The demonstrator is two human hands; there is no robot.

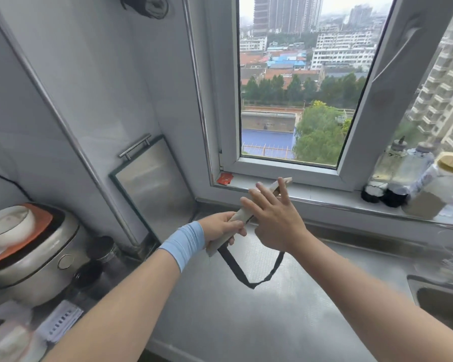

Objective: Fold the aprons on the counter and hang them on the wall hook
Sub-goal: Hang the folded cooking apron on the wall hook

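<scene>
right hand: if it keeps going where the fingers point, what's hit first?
The right hand lies flat against the folded apron; going on past it, it would likely meet the window sill first, though depth is unclear.

you | left hand [221, 227]: wide light-blue band [185, 244] snug at your wrist | left forearm [115, 309], right forearm [364, 283]: bare

The apron [239, 217] is beige, its strap [236, 267] black.

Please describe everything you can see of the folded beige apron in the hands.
The folded beige cloth apron is a narrow, flat bundle, tilted up toward the window. The left hand grips its lower end; the right hand lies open against its upper part. Its black strap hangs in a loop above the steel counter.
</scene>
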